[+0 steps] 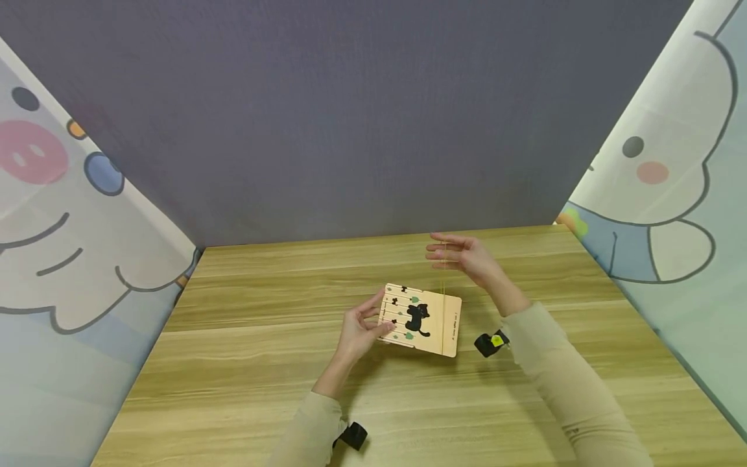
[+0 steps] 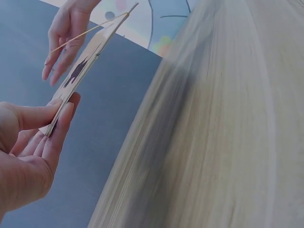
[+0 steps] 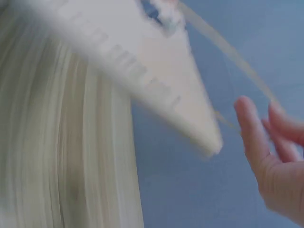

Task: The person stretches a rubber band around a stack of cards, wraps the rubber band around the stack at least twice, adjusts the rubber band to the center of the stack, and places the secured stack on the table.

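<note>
A thin, cream-coloured notebook (image 1: 434, 318) with a black cat and small green leaves on its cover is held tilted above the table. My left hand (image 1: 358, 331) grips its left edge, thumb on the cover and fingers behind, as the left wrist view shows. Around the notebook's right part runs a thin yellowish elastic band (image 1: 443, 324). My right hand (image 1: 463, 256), beyond the top edge, holds the band stretched away from the cover with its fingers. In the right wrist view the notebook (image 3: 161, 71) is blurred, and the band (image 3: 228, 50) reaches the fingers.
The wood-grain table (image 1: 245, 363) lies below both hands. A dark grey panel (image 1: 373, 117) stands behind it, with cartoon-print curtains (image 1: 70, 259) at the sides. Black straps (image 1: 353, 436) sit by the wrists; the right one has a yellow piece (image 1: 497, 340).
</note>
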`<state>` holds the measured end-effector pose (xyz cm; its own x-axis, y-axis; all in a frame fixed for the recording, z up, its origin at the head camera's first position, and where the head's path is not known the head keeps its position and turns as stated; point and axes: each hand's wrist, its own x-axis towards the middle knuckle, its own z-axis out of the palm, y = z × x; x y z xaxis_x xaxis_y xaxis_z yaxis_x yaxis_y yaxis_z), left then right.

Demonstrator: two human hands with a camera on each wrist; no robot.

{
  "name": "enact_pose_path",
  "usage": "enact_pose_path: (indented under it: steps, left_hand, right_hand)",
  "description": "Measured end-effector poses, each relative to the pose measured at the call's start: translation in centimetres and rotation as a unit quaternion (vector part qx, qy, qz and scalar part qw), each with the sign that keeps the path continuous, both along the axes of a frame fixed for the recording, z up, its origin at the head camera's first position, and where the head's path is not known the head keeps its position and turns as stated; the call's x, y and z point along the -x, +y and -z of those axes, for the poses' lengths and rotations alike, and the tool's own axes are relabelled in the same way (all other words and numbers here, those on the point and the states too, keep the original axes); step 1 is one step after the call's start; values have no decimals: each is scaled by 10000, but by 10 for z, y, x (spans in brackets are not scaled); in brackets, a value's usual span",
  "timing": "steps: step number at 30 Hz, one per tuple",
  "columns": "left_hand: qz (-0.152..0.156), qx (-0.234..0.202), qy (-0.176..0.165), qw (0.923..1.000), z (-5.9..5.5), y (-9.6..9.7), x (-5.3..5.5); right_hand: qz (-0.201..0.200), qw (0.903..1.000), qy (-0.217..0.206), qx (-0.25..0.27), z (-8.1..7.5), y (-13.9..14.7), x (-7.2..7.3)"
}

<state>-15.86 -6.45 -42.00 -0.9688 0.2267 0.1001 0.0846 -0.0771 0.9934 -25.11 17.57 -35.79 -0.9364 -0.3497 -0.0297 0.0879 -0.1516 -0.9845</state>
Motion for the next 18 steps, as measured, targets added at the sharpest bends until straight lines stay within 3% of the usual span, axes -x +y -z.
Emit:
enact_pose_path:
  steps: [4,9,14,18]
  left_hand:
    - [68,-1,1,10000,1,0,0]
    - [94,68,2,9999,1,1,-1]
    - [88,90,-56,9999,0,1,-3]
    - [107,55,-111,9999,-2,1,-5]
  right_hand:
    - [227,9984,-449,270,-6,-2,0]
    - [386,9967,-630,-325,-11,-2,0]
    - [31,9915,-543,-1178,-13,0,2]
    - [-457,9782,-406,-1983,-13,4,4]
